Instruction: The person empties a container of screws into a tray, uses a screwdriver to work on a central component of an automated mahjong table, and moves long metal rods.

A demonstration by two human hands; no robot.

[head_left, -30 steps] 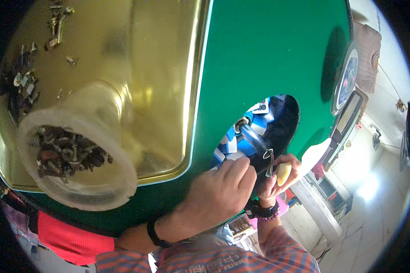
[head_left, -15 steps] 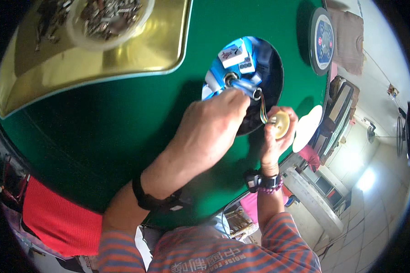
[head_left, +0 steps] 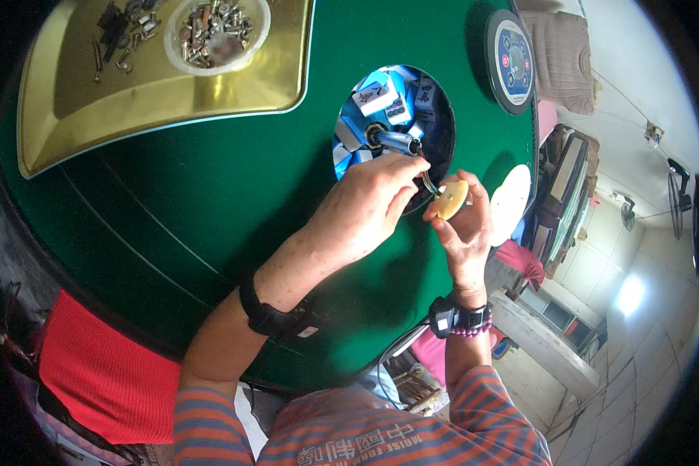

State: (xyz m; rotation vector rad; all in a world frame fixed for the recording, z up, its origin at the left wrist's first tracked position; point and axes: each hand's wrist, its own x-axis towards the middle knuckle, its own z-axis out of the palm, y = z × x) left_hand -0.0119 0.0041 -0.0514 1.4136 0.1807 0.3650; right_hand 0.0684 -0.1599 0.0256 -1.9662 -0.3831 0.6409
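Note:
Below the opening (head_left: 443, 140) in the green table (head_left: 272, 194) lie several blue-and-white tiles (head_left: 374, 97) around a shiny metal tube (head_left: 398, 141). My left hand (head_left: 361, 202) reaches to the tube's end, fingers curled at the thin coloured wires (head_left: 430, 185) coming out of it; what they grip is hidden. My right hand (head_left: 464, 237) holds a round cream plastic piece (head_left: 451, 199) by its edge, with the wires running to it.
A gold tray (head_left: 101, 136) at upper left carries loose screws (head_left: 124, 43) and a tub of screws (head_left: 213, 35). A round control panel (head_left: 511, 62) and cream flat discs (head_left: 509, 206) sit along the right edge. Red fabric (head_left: 101, 373) hangs at lower left.
The view has shifted, putting tray and opening higher in the picture. My left fingertips have come to the wires below the tube; my right hand has turned the cream piece slightly.

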